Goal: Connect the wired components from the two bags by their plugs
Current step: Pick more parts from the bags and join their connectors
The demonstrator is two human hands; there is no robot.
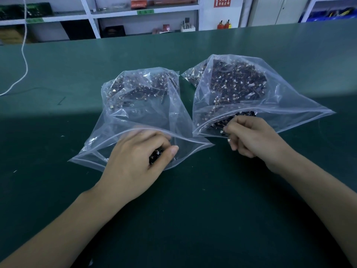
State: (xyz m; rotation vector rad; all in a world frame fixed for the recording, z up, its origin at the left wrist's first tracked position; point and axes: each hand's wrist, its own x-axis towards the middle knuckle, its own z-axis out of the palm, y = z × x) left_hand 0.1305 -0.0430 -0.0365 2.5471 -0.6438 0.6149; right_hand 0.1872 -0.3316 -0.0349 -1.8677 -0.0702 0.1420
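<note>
— What does the head view show on the worktop (193,200)?

— Two clear plastic bags lie side by side on the green surface, mouths toward the person. The left bag (143,117) and the right bag (251,93) both hold piles of dark wired components with small white plugs.

— And the hands?

— The left hand (135,161) is at the mouth of the left bag, fingers curled round a dark component (156,156). The right hand (253,136) is at the mouth of the right bag, fingertips pinching a wire; a white plug (229,140) shows just below them.

— Anything behind?

— White shelving (92,16) and a white cable (24,55) at the left.
</note>
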